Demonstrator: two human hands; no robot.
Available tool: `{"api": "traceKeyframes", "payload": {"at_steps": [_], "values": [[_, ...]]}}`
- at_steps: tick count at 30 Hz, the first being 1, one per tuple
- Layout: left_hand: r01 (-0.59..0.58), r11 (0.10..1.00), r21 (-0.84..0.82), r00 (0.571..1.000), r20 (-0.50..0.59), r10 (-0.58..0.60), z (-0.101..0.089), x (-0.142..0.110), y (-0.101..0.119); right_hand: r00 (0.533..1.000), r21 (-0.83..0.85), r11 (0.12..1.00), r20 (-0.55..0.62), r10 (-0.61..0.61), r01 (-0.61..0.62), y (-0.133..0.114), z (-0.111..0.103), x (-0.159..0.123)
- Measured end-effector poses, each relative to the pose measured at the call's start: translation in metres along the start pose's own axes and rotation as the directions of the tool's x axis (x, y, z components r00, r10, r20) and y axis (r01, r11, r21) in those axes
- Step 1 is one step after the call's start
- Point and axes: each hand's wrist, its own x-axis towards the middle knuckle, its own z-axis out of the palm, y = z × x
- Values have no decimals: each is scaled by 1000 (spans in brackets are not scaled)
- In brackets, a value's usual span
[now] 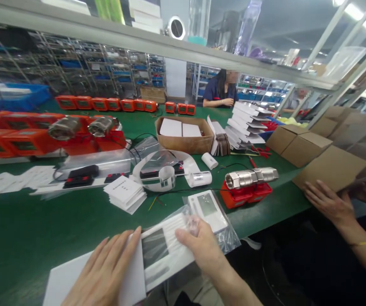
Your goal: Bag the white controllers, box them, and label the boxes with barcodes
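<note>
My left hand point(106, 270) lies flat with fingers stretched out on a white flat box point(71, 276) at the near edge of the green table point(26, 229). My right hand point(202, 246) grips a white device with a dark screen point(162, 250) that sits in a clear plastic bag, thumb pressed on its top. A second white device point(206, 209) in a clear bag lies just beyond my right hand.
A co-worker's hand point(327, 204) rests on a brown cardboard box point(329, 168) at right. A metal valve on a red body point(249, 185) stands nearby. Stacked leaflets point(126, 193), label tape rolls point(166, 176), an open carton point(184, 134) and red units point(23, 142) fill the table. Another person sits at the far side.
</note>
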Motion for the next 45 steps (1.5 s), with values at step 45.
{"api": "traceKeyframes", "payload": {"at_steps": [45], "values": [[100,361,-927,980,28,-198,-31,28,36,864,-262,844,340,-372,467,-16,-48,-19]]}}
